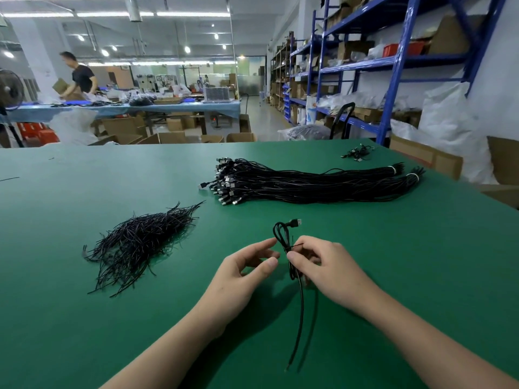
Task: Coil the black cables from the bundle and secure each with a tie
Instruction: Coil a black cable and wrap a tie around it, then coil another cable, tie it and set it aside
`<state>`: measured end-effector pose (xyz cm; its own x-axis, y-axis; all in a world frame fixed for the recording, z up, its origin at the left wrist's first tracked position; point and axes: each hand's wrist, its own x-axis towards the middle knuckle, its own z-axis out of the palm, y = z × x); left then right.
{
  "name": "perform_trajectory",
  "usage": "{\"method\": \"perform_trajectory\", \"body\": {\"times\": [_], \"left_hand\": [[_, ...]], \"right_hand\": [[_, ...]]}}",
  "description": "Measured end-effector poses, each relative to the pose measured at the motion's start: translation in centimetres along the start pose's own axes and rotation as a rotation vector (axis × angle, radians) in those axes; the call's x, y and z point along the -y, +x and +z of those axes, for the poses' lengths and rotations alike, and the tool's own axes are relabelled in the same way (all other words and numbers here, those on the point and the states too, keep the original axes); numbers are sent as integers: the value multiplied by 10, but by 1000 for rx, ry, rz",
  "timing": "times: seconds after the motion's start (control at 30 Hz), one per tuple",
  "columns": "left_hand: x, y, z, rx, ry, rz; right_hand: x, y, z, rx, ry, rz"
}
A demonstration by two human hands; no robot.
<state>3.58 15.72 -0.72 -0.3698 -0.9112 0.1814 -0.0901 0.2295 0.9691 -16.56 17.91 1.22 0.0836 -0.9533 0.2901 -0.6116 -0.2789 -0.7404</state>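
Note:
My right hand (323, 265) pinches a coiled black cable (283, 237) at its middle, where a thin tie wraps it. The cable's USB plug sticks up to the right and its loose end hangs down toward me. Just left of the coil, my left hand (247, 265) has its fingers relaxed and holds nothing; its fingertips are close to the cable. The big bundle of black cables (309, 183) lies farther back on the green table (84, 318), bound with white bands at its right end. A heap of black ties (134, 240) lies to the left.
A few finished cables (358, 153) lie at the table's far right corner. Cardboard boxes (427, 158) and white bags stand past the right edge, with blue shelving (393, 80) behind. A person (80, 77) works at a distant table.

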Motion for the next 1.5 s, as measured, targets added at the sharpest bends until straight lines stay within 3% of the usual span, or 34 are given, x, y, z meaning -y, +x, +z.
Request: {"method": "perform_trajectory", "body": {"times": [0.2,0.33,0.5,0.6,0.67,0.77,0.97,1.2,1.5], "left_hand": [[4,-1,2,10,171,43],[7,-1,5,15,215,55],[6,0,9,7,293,103],[5,5,11,-2,349,66],[2,19,8,36,455,56],[-1,60,-1,58,722,160],[6,156,-31,-181,914,108],[33,222,-41,-87,1165,-46],[43,247,-49,-255,1343,187]], "right_hand": [[-31,21,-66,-3,-615,192],[-54,27,-95,11,-761,333],[-64,32,-108,166,-857,560],[-52,33,-96,51,-1098,376],[-37,33,-69,-77,-1063,197],[-22,37,-16,-36,-793,63],[-35,47,32,-39,-576,105],[-38,47,36,-86,-575,67],[-38,47,34,-75,-572,59]]}}
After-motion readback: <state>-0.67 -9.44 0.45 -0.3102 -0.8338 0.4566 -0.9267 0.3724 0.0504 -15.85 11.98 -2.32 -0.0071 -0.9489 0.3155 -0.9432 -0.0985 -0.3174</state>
